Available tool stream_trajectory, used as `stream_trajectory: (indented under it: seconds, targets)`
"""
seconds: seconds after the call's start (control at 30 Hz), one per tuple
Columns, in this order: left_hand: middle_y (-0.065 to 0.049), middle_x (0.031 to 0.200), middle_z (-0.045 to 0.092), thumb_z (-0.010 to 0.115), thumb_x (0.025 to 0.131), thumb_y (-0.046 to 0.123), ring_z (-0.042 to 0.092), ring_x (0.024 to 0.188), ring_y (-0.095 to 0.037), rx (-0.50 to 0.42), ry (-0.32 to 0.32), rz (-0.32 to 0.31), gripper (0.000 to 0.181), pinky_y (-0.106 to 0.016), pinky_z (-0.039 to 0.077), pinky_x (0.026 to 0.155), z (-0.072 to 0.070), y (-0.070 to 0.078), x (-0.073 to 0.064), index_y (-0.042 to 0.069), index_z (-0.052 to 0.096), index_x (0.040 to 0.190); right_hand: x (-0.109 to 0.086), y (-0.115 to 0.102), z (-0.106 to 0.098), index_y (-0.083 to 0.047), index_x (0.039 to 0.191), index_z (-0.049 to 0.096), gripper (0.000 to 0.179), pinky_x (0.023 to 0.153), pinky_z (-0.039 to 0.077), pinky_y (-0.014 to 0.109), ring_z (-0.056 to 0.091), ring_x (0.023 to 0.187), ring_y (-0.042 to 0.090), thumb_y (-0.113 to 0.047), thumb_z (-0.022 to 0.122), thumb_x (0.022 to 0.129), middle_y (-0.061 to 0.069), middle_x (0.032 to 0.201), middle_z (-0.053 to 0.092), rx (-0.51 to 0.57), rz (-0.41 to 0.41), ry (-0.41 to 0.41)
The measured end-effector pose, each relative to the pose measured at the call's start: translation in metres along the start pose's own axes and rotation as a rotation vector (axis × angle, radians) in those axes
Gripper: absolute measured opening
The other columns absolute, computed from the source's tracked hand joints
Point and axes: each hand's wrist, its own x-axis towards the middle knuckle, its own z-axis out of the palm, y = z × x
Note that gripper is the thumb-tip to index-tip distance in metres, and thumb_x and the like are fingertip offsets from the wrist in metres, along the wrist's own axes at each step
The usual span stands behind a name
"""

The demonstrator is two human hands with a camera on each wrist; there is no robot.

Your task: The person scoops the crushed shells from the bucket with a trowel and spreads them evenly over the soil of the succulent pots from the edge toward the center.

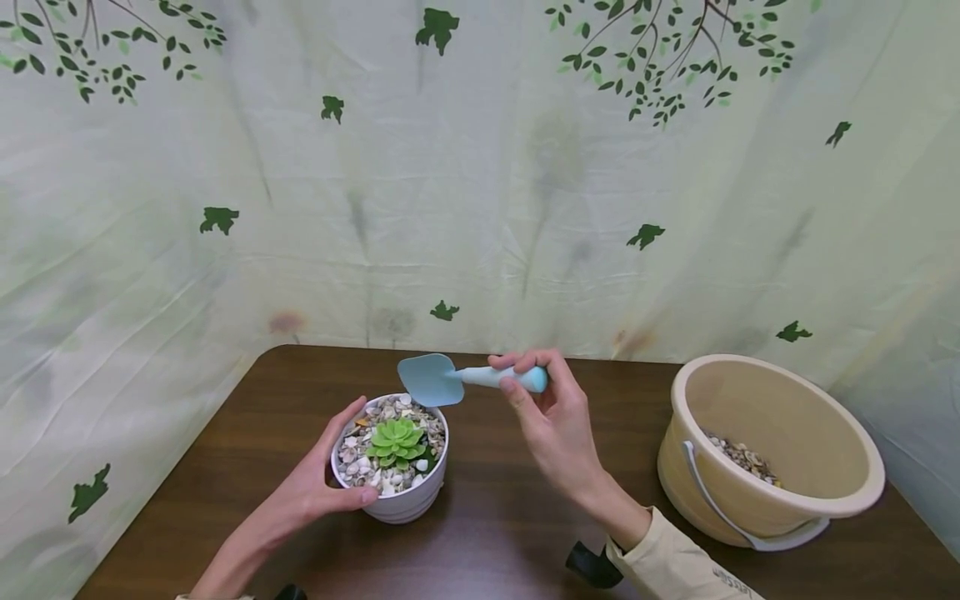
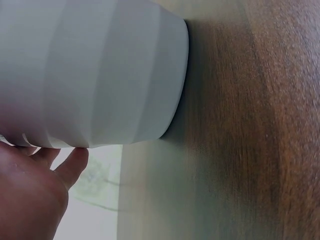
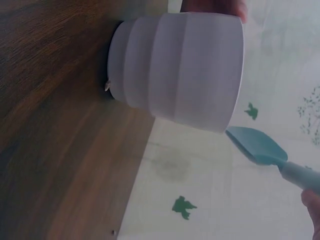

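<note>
A white ribbed flowerpot [image 1: 405,506] stands on the table, filled with small shells and pebbles [image 1: 372,429] around a green succulent [image 1: 396,442]. My left hand [image 1: 318,479] grips the pot from its left side, thumb at the near rim and fingers along the far side. In the left wrist view, fingertips [image 2: 75,165] touch the pot's ribbed wall [image 2: 100,70]. My right hand [image 1: 551,417] holds a light blue trowel [image 1: 432,381] by its handle, with the blade over the pot's far right rim. In the right wrist view the trowel blade [image 3: 257,145] is right at the rim.
A beige bucket [image 1: 678,467] with a grey handle [image 1: 712,500] stands on the right of the brown table [image 1: 517,517], with shells and pebbles [image 1: 742,458] at its bottom. A leaf-patterned curtain [image 1: 480,192] hangs behind. One small bit [image 3: 107,86] lies by the pot's base.
</note>
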Motion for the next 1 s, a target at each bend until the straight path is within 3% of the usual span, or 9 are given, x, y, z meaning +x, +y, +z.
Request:
stream_trajectory:
  seconds: [0.23, 0.5, 0.77, 1.0]
  targets:
    - [-0.016, 0.153, 0.020, 0.076, 0.079, 0.009, 0.034, 0.129, -0.037, -0.002, 0.005, 0.014, 0.099, -0.022, 0.038, 0.095, 0.001, 0.000, 0.000, 0.033, 0.020, 0.156, 0.001, 0.000, -0.011, 0.004, 0.102, 0.048, 0.015, 0.083, 0.051, 0.030, 0.061, 0.104, 0.034, 0.005, 0.061, 0.094, 0.020, 0.112, 0.066, 0.000, 0.045, 0.061]
    - [-0.012, 0.157, 0.019, 0.078, 0.077, 0.009, 0.026, 0.135, -0.034, 0.058, 0.049, 0.037, 0.101, -0.020, 0.034, 0.096, 0.004, 0.001, 0.000, 0.034, 0.020, 0.156, 0.003, 0.001, -0.029, 0.006, 0.105, 0.047, 0.018, 0.088, 0.050, 0.046, 0.064, 0.102, 0.036, -0.002, 0.061, 0.096, 0.028, 0.111, 0.064, 0.170, 0.203, 0.174]
    - [-0.023, 0.155, 0.021, 0.077, 0.072, -0.005, 0.034, 0.133, -0.001, 0.008, 0.027, 0.182, 0.106, -0.014, 0.033, 0.098, 0.002, -0.003, -0.008, 0.018, 0.018, 0.157, 0.004, -0.004, -0.049, 0.008, 0.105, 0.048, 0.020, 0.085, 0.050, 0.048, 0.065, 0.104, 0.037, -0.003, 0.062, 0.096, 0.025, 0.109, 0.066, 0.234, 0.314, 0.281]
    - [-0.025, 0.154, 0.024, 0.078, 0.075, -0.005, 0.030, 0.133, 0.008, 0.087, 0.035, 0.171, 0.100, -0.014, 0.036, 0.098, -0.003, -0.003, -0.029, 0.012, 0.020, 0.155, 0.002, -0.013, -0.065, 0.005, 0.103, 0.048, 0.019, 0.086, 0.049, 0.051, 0.064, 0.105, 0.036, -0.006, 0.062, 0.096, 0.023, 0.110, 0.067, 0.249, 0.371, 0.318]
